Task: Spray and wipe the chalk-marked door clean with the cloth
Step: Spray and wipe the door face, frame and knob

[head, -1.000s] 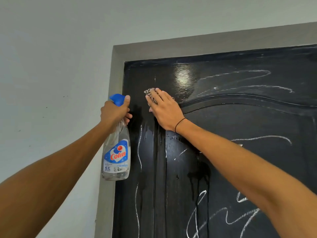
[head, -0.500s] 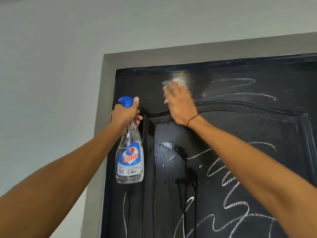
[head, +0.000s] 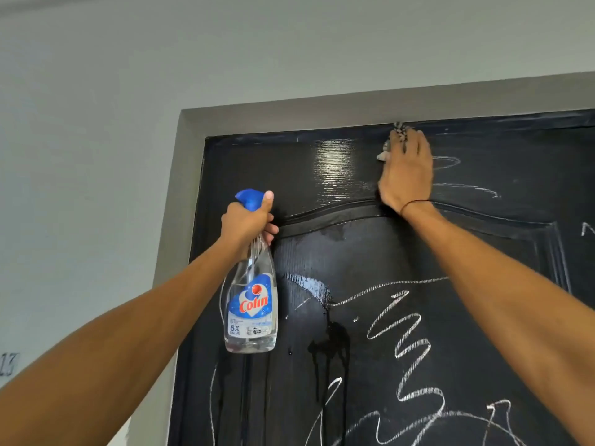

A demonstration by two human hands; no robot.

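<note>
High on the door (head: pixel 370 259), just under the top of the grey frame (head: pixel 180 194), the right hand (head: pixel 406 175) presses a cloth (head: pixel 398 132) flat against the black panel. Its fingers lie straight over the cloth, which shows only as a patterned scrap past the fingertips and beside the thumb side. A thin dark band (head: pixel 415 202) circles that wrist.

Left of it and lower, the left hand (head: pixel 246 222) holds a spray bottle (head: pixel 251 304) by the neck, its grip clamped round it with the thumb up against the blue nozzle (head: pixel 249 197). The clear bottle hangs upright in front of the door's left edge, its blue label reading "Colin".

To the left of the right hand, the top rail looks wet and glossy, with a bright glare patch. Faint chalk loops (head: pixel 450 175) lie to the right of that hand. Bolder chalk scribbles (head: pixel 409 342) cover the lower panel, and dark runs of liquid (head: pixel 328 346) streak down beside the bottle. Pale wall (head: pixel 96 156) fills the left side and the space above the frame.
</note>
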